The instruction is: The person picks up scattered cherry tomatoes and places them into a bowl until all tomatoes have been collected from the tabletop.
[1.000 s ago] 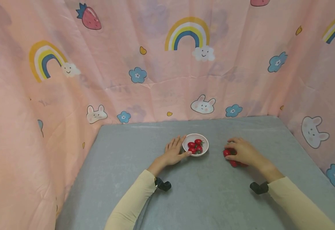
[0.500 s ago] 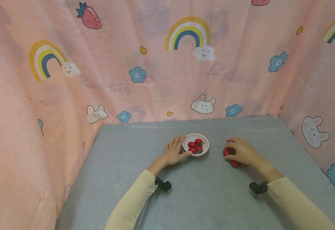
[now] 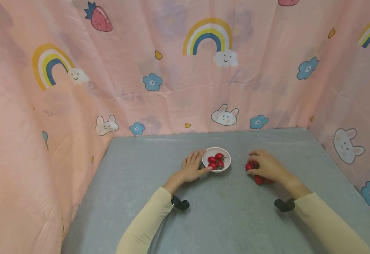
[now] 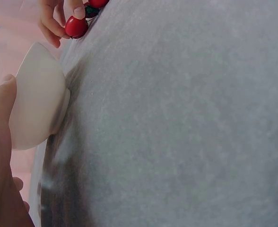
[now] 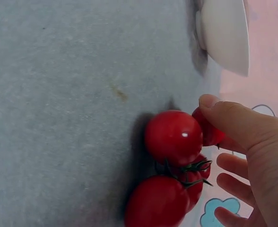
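My left hand [image 3: 191, 171] lies against the left side of a white bowl [image 4: 39, 99], fingers straight and thumb at the near rim. Several red cherry tomatoes [image 3: 212, 159] with green stems sit inside the bowl, seen in the head view. To the right, my right hand [image 3: 269, 166] pinches a cherry tomato [image 5: 209, 130] between thumb and fingers, low over the table. Close beside and below that hand lie several more cherry tomatoes [image 5: 173, 137], partly covered by it in the head view. Some of these carry green stems.
A grey cloth covers the table [image 3: 159, 151]. Behind it and at both sides hangs a pink curtain [image 3: 172, 106] printed with rainbows, rabbits and flowers. A black wrist camera [image 3: 180, 203] sits on the left wrist, another wrist camera [image 3: 284, 205] on the right.
My right hand has shifted slightly left with the pinched cherry tomato, a little away from the others, which show more beneath it. The left hand and bowl stay in place.
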A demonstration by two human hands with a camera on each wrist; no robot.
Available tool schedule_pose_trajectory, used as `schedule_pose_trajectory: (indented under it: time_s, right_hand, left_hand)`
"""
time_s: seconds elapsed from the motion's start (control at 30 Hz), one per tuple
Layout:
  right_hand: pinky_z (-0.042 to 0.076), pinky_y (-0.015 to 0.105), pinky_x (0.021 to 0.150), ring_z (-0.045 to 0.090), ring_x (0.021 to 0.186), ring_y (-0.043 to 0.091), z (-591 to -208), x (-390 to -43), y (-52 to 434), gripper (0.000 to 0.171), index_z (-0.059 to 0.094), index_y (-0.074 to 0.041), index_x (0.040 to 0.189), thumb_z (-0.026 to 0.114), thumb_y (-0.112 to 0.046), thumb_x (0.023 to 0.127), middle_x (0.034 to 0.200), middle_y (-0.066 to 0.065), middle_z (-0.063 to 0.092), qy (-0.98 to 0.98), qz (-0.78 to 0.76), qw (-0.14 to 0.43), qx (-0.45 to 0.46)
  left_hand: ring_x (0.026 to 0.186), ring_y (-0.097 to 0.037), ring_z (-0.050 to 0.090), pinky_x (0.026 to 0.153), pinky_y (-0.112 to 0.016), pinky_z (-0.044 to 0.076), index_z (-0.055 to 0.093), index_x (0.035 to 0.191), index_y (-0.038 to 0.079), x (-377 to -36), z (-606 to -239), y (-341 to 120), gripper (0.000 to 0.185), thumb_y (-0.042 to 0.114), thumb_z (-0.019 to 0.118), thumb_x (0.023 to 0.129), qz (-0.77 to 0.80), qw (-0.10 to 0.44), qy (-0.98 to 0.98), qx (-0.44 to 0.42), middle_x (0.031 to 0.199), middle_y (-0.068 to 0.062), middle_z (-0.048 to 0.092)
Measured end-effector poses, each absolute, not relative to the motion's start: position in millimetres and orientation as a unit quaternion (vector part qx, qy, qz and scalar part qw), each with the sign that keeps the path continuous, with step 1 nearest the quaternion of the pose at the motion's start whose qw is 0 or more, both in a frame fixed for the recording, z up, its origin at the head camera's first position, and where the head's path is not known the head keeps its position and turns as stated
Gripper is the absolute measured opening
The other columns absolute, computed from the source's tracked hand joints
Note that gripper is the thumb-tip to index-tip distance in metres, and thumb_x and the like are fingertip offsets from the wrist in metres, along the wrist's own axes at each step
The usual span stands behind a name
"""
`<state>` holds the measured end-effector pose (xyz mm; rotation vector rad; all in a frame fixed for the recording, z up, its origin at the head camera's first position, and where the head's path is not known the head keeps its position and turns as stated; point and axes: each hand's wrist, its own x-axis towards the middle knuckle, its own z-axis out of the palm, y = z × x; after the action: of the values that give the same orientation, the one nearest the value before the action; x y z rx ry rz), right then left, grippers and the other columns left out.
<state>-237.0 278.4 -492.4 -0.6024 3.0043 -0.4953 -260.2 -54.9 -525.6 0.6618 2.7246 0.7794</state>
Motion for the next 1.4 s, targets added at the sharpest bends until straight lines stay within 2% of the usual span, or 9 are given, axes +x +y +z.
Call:
schedule_pose_trajectory:
  time_s: [0.33,0.73,1.03,1.4]
  right_hand:
    - [0.037,0.066,0.106,0.046,0.130,0.044,-481.1,-245.8,272.9,0.042,0.071,-0.009,0.115,0.081,-0.033,0.081,0.138,0.020,0.056,0.966,-0.154,0.013,-0.209]
    - [0.036,0.065,0.108,0.046,0.132,0.043,-457.8,-255.9,254.3,0.040,0.071,-0.009,0.113,0.081,-0.032,0.082,0.138,0.020,0.056,0.964,-0.151,0.002,-0.220]
    - [0.037,0.062,0.110,0.048,0.132,0.040,-446.6,-261.9,235.0,0.042,0.071,-0.011,0.114,0.081,-0.035,0.081,0.139,0.017,0.057,0.962,-0.141,-0.013,-0.234]
    - [0.043,0.060,0.105,0.053,0.129,0.038,-439.2,-269.3,204.3,0.040,0.073,-0.014,0.109,0.083,-0.037,0.079,0.136,0.015,0.060,0.955,-0.139,-0.038,-0.260]
  left_hand:
    - [0.156,-0.037,0.004,0.121,-0.061,0.008,0.003,0.160,0.032,-259.8,-523.9,-53.9,0.083,0.065,0.045,0.096,0.268,0.116,0.930,0.222,0.169,-0.010,0.006]
    - [0.156,-0.036,0.004,0.121,-0.062,0.007,0.005,0.160,0.030,-258.0,-521.9,-53.7,0.085,0.066,0.045,0.095,0.274,0.119,0.929,0.219,0.169,-0.010,0.006]
    - [0.156,-0.035,0.003,0.121,-0.061,0.007,0.003,0.160,0.034,-258.6,-522.5,-52.8,0.083,0.066,0.045,0.095,0.270,0.117,0.931,0.217,0.169,-0.009,0.006]
    - [0.156,-0.036,0.005,0.122,-0.060,0.008,0.002,0.160,0.036,-258.1,-522.4,-52.0,0.082,0.065,0.045,0.096,0.264,0.124,0.933,0.210,0.169,-0.008,0.006]
